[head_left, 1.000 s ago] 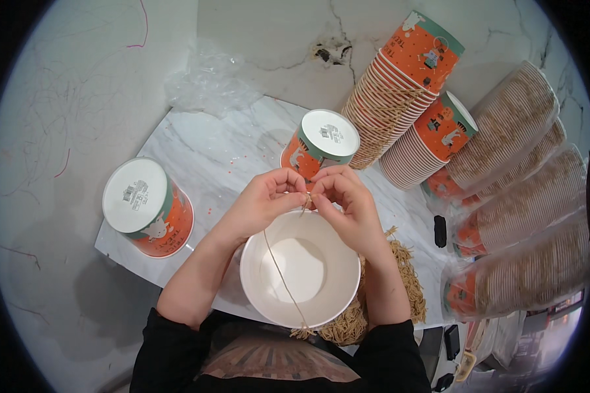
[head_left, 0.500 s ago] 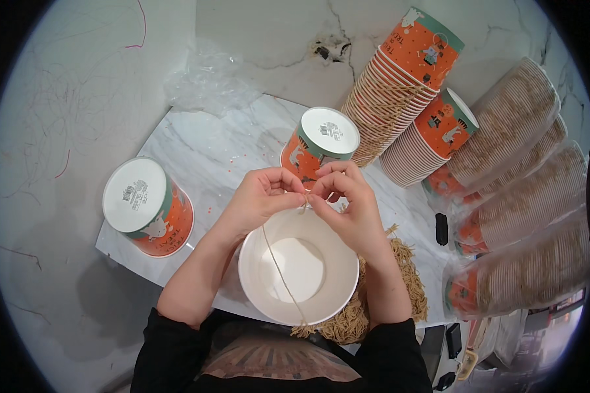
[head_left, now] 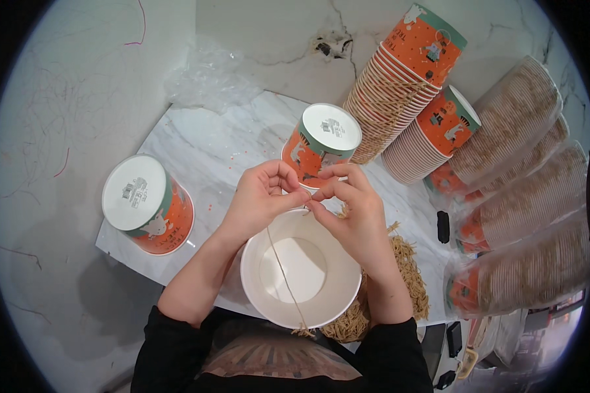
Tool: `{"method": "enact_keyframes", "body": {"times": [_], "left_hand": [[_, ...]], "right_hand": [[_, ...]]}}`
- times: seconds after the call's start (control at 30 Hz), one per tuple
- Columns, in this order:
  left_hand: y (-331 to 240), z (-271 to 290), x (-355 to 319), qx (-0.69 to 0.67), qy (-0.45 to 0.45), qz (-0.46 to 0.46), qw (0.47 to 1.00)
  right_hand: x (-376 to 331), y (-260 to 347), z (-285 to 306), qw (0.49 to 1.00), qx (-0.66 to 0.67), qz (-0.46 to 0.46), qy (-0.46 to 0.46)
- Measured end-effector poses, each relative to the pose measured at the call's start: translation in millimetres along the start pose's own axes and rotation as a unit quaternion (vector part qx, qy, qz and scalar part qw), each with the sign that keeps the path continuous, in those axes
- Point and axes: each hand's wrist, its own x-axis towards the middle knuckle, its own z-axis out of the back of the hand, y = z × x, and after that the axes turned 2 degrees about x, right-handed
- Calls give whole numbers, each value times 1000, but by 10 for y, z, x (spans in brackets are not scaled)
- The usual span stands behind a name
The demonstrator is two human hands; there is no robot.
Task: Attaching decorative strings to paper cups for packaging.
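A white-lined paper bucket (head_left: 339, 275) stands in front of me with its mouth up. A thin tan twine (head_left: 283, 275) runs across that mouth, from the near rim toward my fingertips at the far rim. My left hand (head_left: 261, 196) pinches the twine near the far rim between thumb and fingers. Facing it, my right hand (head_left: 353, 204) pinches the twine as well, the fingertips of both hands nearly touching. How the twine meets the far rim is hidden by my fingers. By the bucket's right side lies a heap of tan twine pieces (head_left: 408, 278), partly under my right forearm.
Upside-down orange buckets stand at the left (head_left: 167, 226) and just beyond my hands (head_left: 301, 157). Tall nested bucket stacks (head_left: 390, 98) lean at the back right, beside plastic-wrapped stacks (head_left: 531, 216). Crumpled clear plastic (head_left: 213, 82) lies behind the marbled table (head_left: 203, 157).
Both hands stay pinched at the far rim, with only small finger shifts. The bucket sits very slightly farther right and lower in the picture.
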Motion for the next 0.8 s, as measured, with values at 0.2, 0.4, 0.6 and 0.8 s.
{"method": "enact_keyframes", "body": {"times": [0.2,0.4,0.6,0.8], "left_hand": [[17,-5,6,38,-7,-8,999],[-34,-16,31,29,6,14,999],[-46,37,21,37,31,36,998],[-137,71,4,57,68,12,996]], "right_hand": [[25,-103,-3,997,70,-15,2],[78,-208,19,989,136,-52,40],[88,-364,-18,936,309,-149,80],[87,-366,-20,908,366,-186,87]]}}
